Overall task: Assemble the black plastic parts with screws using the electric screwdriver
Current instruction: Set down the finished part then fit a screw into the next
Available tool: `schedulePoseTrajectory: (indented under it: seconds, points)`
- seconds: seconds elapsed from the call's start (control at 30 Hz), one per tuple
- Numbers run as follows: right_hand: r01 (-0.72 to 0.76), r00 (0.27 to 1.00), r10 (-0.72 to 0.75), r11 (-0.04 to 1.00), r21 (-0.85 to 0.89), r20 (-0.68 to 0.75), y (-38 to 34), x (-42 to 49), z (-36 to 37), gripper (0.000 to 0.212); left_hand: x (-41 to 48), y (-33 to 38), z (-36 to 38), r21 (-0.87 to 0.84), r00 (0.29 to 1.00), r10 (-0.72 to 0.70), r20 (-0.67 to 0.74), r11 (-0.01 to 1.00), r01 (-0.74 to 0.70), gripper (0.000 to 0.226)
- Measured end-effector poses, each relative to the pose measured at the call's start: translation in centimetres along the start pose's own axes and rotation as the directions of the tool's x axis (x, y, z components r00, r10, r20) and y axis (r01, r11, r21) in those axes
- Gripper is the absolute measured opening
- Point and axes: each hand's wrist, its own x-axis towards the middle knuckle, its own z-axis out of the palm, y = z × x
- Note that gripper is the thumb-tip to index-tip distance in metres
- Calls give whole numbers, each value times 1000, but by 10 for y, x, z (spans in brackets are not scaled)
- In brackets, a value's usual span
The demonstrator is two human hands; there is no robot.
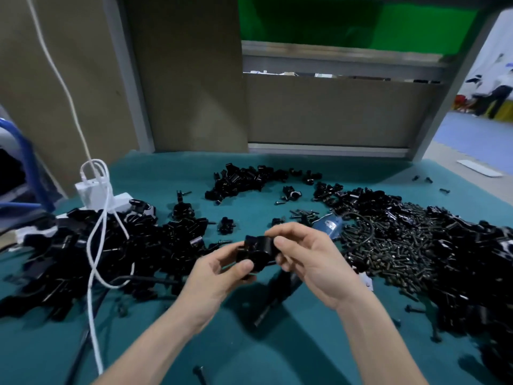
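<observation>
While left hand and right hand pinch black part | teal mat | cardboard wall

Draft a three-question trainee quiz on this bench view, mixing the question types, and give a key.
1. True or false: the left hand and the right hand both grip the same black plastic part.
2. The loose screws are heaped: A) left of the hands, B) right of the hands, C) in a tray.
3. Fill in: the white cable drapes over the pile of black parts on the person's ____ side.
Key: 1 true; 2 B; 3 left.
</observation>
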Motion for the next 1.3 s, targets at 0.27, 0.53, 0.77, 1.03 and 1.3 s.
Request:
schedulePoseTrajectory:
  seconds: [0.27, 0.53, 0.77, 1.03, 1.3]
  points:
    - [44, 996, -64, 960, -278, -61, 4, -8, 14, 21, -4, -4, -4, 176, 999, 33, 28, 984, -38, 30]
    - [56, 995, -86, 896, -440, -49, 13, -10, 25, 31, -6, -5, -3, 272, 994, 112, -19, 957, -103, 34]
    - [54, 993, -87, 931, -360, -77, 16, -8, 21, 30, -4, 3, -14, 517, 987, 158, -11, 846, -129, 46]
    - [-15, 995, -26, 907, -422, -92, 23, -6, 21, 25, -4, 4, -15, 430, 998, 19, 62, 902, -44, 47]
    - [-119, 992, 87, 882, -455, -92, 30, -2, 12, 23, -2, 3, -24, 442, 989, -94, 113, 896, 35, 38]
